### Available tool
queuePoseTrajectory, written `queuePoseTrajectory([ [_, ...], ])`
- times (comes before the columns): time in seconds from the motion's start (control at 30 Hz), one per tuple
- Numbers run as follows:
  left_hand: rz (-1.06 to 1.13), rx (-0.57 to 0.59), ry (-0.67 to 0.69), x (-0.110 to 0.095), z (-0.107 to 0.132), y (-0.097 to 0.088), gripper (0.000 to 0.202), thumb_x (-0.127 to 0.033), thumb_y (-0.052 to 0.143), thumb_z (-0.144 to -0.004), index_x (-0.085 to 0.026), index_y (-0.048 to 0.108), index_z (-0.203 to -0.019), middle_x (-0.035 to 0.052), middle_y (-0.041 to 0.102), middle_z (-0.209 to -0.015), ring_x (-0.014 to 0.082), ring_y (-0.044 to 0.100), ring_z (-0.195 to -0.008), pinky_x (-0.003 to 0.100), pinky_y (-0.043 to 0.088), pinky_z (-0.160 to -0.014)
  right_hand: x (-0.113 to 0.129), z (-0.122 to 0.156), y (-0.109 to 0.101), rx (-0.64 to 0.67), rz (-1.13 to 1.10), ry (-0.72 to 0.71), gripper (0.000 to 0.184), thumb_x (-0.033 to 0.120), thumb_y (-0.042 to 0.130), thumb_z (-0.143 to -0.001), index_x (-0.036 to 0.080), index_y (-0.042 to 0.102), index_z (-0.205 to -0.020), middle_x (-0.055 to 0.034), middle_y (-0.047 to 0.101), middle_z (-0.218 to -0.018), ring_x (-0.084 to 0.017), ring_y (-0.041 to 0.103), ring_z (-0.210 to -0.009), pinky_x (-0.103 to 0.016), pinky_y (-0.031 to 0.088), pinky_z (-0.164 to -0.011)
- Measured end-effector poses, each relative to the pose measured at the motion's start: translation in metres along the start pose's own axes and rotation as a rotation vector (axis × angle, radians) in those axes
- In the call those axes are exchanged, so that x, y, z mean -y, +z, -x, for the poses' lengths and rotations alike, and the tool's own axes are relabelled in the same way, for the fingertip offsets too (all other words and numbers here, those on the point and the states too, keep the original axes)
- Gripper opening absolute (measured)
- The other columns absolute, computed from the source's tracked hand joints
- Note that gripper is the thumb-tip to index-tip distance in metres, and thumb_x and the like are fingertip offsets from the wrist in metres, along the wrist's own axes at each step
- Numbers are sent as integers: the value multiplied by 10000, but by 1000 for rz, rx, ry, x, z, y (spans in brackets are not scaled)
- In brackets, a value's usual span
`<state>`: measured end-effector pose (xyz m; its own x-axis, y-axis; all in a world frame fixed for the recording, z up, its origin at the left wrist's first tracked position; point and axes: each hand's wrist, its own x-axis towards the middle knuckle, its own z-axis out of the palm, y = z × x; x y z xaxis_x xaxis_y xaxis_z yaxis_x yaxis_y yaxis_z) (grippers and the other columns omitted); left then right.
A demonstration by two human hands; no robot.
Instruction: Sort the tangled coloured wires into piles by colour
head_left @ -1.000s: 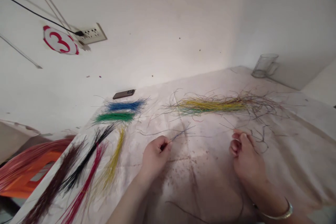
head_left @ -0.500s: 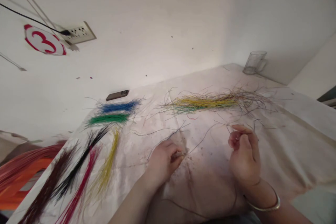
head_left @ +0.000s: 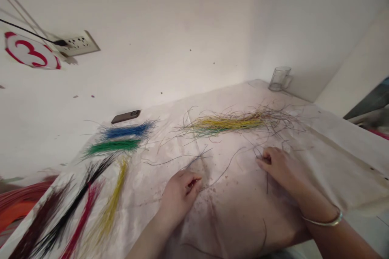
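My left hand (head_left: 179,195) rests on the white cloth (head_left: 319,145) with its fingers curled, pinching thin dark wires (head_left: 197,158) that fan out ahead of it. My right hand (head_left: 281,168) lies low on the cloth, fingers bent over loose dark strands (head_left: 267,178); a bangle is on that wrist. Beyond both hands lies a long tangled heap of mixed wires, mostly yellow (head_left: 234,121). Sorted bunches lie at the left: blue (head_left: 126,131), green (head_left: 112,145), yellow (head_left: 111,206), black (head_left: 75,198), red (head_left: 82,220) and dark brown (head_left: 38,222).
A dark phone (head_left: 125,116) lies by the wall behind the blue bunch. A clear glass mug (head_left: 278,78) stands in the far corner. On the wall are a power socket (head_left: 75,43) with a plugged cable and a round sign marked 3 (head_left: 30,50). Reddish wires on something orange (head_left: 18,200) sit at lower left.
My right hand has dropped from a raised pinch onto the cloth among loose strands. My left hand stays closed on thin wires. The view has swung right.
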<state>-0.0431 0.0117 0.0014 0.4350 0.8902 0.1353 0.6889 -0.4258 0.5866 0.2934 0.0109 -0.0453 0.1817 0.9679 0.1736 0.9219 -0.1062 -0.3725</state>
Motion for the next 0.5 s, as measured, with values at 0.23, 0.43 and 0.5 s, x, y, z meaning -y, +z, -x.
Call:
queuePoseTrajectory([
  [0.23,6,-2,-30,-1,1,-1,166,-246,511,-877,-225,676,-872,9,666,-820,171,601,-805,274,428,-712,5,-4,5,68,30,-6,185,280,480,-798,201,558,-649,-47,619,-680,-184,561,-658,-289,294,-563],
  [0.43,16,10,-26,-5,2,-1,161,-250,516,-879,-226,674,-853,2,667,-803,163,601,-791,268,418,-703,0,-3,7,-3,-6,1,175,300,454,-827,207,530,-699,-47,624,-734,-190,572,-702,-290,333,-593],
  [0.5,17,15,-20,-5,2,0,164,-253,514,-883,-231,675,-856,-2,669,-801,162,601,-790,267,417,-705,-1,-6,5,-24,-23,-10,179,335,478,-821,210,539,-709,-45,621,-740,-185,565,-685,-291,339,-594],
])
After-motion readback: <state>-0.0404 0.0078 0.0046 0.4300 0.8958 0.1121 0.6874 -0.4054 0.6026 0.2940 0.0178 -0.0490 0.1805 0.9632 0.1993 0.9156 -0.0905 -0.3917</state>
